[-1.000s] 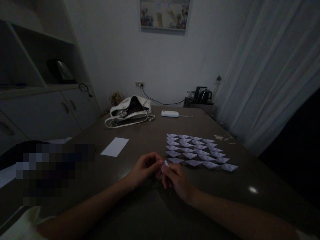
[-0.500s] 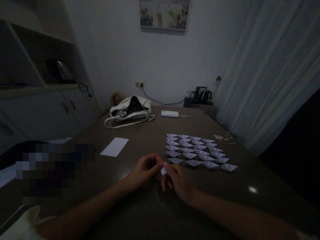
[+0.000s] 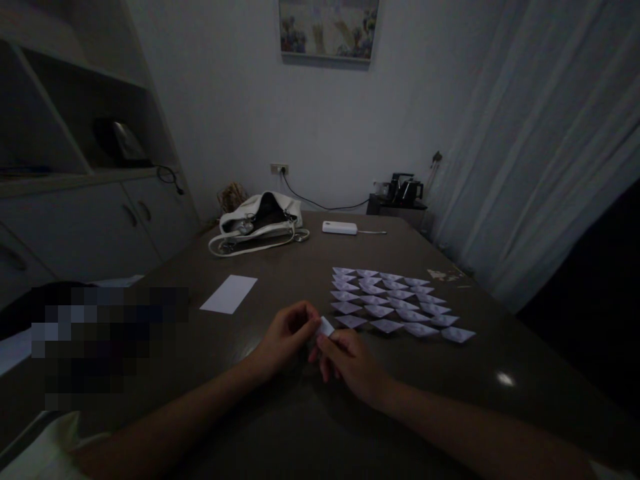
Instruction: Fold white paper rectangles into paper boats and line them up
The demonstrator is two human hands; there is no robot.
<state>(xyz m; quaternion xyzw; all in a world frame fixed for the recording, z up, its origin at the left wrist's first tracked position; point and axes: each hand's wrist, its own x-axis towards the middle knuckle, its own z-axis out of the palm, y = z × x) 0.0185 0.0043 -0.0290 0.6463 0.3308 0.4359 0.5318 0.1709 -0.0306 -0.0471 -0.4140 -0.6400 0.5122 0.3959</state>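
A small folded piece of white paper (image 3: pixel 326 326) is held between my two hands, just above the dark table. My left hand (image 3: pixel 290 333) pinches its left side between thumb and fingers. From the lower right, my right hand (image 3: pixel 353 363) grips it with the thumb on top; the fingers under it are partly hidden. Right of my hands, several folded paper boats (image 3: pixel 387 326) stand in rows. A flat white sheet of paper (image 3: pixel 230 294) lies to the left, apart from my hands.
At the far end of the table (image 3: pixel 300 263) are a white handbag (image 3: pixel 263 220) and a white power bank (image 3: pixel 340 228) with a short cable. Paper scraps (image 3: pixel 443 274) lie near the right edge. A blurred-out patch (image 3: pixel 100 347) covers things at the left.
The folded paper has turned and moved slightly up in my hands, showing a larger face. My right thumb has slid left to its lower edge. The boats and the sheet have stayed put.
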